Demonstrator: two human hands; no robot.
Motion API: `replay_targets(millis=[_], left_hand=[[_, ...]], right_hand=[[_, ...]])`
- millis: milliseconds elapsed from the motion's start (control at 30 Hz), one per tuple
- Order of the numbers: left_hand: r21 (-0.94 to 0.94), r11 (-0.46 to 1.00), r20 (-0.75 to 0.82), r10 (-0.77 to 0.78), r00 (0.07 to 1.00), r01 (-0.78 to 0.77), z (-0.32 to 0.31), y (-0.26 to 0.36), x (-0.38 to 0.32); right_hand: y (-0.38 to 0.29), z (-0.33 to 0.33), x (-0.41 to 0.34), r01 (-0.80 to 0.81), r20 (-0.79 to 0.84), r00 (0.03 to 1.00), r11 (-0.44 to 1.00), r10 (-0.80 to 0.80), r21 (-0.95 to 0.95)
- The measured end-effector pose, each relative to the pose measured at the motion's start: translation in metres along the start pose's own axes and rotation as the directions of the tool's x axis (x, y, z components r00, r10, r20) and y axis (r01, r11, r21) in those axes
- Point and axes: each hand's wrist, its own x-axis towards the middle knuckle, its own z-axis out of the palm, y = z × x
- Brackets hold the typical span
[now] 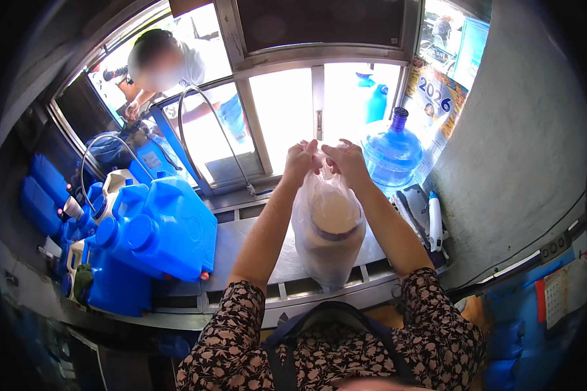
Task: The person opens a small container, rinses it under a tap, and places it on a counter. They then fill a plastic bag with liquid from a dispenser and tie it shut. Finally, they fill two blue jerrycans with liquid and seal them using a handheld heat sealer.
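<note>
A clear plastic bag (303, 215) stands upright on the metal counter (244, 244) before me, around a tall, pale, rounded container (335, 212). What the container holds cannot be told through the plastic. Above it, my left hand (302, 159) pinches one side of the bag's gathered top. My right hand (343, 159) grips the other side, close to the left, with the film bunched between the fingers of both.
Blue plastic jugs (173, 229) crowd the counter at left. A round blue water bottle (394, 151) stands by the window at right, near a tray with a white-and-blue tool (435, 222). A curved metal spout (220, 115) rises behind. Outside the window leans a person (193, 61).
</note>
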Motion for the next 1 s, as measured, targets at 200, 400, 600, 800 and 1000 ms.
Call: replay_targets(millis=[200,400,600,800,1000], left_hand=[[0.051,0.933,-0.02,-0.356,0.934,0.356,-0.011,0.006,0.021],[0.131,0.977,0.035,-0.174,0.984,0.168,-0.005,0.018,0.009],[0.538,0.672,-0.121,0.658,0.743,-0.509,0.01,0.002,-0.035],[0.929,0.164,0.17,0.61,0.774,-0.333,0.002,-0.007,-0.06],[0.869,0.353,0.037,0.655,0.755,-0.348,0.006,0.021,-0.071]], right_hand=[[-0.006,-0.003,-0.024,0.853,0.504,0.502,0.305,-0.703,-0.423],[0.006,-0.017,-0.006,0.232,0.292,0.944,0.936,-0.151,-0.265],[0.016,-0.024,0.011,-0.3,0.281,0.939,0.868,0.197,0.395],[0.021,-0.013,0.012,-0.359,0.457,0.885,0.751,0.086,0.555],[0.026,-0.017,0.024,-0.408,0.429,0.887,0.723,0.17,0.558]])
